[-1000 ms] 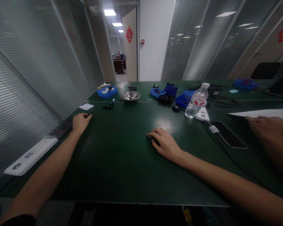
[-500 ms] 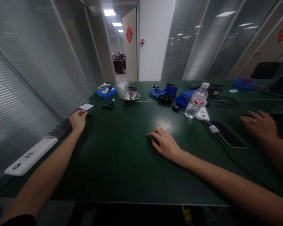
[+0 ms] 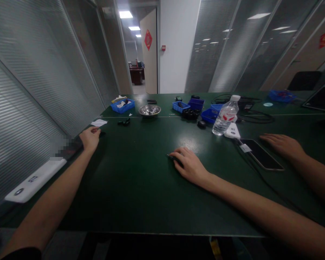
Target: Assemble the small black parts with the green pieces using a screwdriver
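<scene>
At the table's left edge, my left hand (image 3: 90, 139) is closed, its fingertips pinched together. A small dark thing (image 3: 102, 134) shows right beside those fingertips; I cannot make out what it is. A white paper (image 3: 99, 123) lies just beyond this hand. Near the middle of the table my right hand (image 3: 189, 164) rests with curled fingers around a thin pointed tool (image 3: 169, 155). Only its slim, metallic-looking tip sticks out to the left; the fingers hide the rest.
A steel bowl (image 3: 150, 111), blue trays (image 3: 124, 105) and a small black part (image 3: 124, 122) stand farther back on the green table (image 3: 130, 187). Toward the right are a water bottle (image 3: 226, 116), a phone (image 3: 262, 155), cables and another person's hand (image 3: 284, 145). A white power strip (image 3: 35, 180) lies left.
The other person's hand at the right has come off a dark object and moved left, toward the phone. My own hands have hardly moved.
</scene>
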Motion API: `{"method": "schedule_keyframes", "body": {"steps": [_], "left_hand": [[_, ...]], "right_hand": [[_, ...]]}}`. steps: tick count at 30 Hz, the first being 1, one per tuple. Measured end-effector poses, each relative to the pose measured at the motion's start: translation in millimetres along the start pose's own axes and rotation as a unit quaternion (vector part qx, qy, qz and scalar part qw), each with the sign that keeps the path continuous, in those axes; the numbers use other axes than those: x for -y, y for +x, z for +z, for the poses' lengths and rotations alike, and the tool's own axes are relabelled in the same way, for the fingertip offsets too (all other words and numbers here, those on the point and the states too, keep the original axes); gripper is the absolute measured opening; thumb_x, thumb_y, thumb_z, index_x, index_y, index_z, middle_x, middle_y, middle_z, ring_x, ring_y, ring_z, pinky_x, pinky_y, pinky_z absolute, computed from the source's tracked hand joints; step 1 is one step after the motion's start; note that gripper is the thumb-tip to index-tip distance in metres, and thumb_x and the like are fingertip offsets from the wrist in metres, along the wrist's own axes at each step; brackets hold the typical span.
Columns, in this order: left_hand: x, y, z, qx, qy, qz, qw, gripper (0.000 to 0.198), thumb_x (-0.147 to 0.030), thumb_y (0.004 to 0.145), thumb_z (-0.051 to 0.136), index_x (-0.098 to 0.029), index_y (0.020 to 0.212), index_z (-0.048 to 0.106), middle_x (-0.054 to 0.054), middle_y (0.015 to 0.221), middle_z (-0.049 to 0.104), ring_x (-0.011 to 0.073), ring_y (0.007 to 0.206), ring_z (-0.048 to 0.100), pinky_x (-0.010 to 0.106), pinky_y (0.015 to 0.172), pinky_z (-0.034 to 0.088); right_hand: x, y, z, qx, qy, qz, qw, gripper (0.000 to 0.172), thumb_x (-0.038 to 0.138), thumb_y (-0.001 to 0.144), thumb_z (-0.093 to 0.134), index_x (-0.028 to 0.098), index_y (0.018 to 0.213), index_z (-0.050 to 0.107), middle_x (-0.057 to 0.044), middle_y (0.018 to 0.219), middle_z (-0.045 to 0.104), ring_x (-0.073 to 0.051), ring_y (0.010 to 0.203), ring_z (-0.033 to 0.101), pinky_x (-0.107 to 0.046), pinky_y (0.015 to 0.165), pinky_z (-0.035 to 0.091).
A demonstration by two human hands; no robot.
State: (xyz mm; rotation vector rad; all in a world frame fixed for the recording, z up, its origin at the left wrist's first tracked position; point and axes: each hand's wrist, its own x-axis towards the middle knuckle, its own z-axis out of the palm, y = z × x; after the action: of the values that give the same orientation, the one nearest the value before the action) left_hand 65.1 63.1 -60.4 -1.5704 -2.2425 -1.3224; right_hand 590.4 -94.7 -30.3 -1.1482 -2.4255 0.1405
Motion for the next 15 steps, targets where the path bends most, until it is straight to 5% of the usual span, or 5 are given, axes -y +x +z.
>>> {"method": "schedule_keyframes", "body": {"steps": [15], "left_hand": [[4.3,-2.1,-0.6,0.042,0.036,-0.069,0.996,0.023,-0.034,0.08,0.074,-0.018,0.095,0.081,0.009,0.084,0.078,0.0275,0.081,0.072,0.038,0.088,0.054]], "right_hand": [[1.8,0.4,-1.4,0.002,0.004,-0.001,1.0,0.033,0.022,0.099,0.053,0.025,0.13,0.062,-0.011,0.12,0.063,-0.027,0.107,0.058,-0.047,0.09,0.052]]}}
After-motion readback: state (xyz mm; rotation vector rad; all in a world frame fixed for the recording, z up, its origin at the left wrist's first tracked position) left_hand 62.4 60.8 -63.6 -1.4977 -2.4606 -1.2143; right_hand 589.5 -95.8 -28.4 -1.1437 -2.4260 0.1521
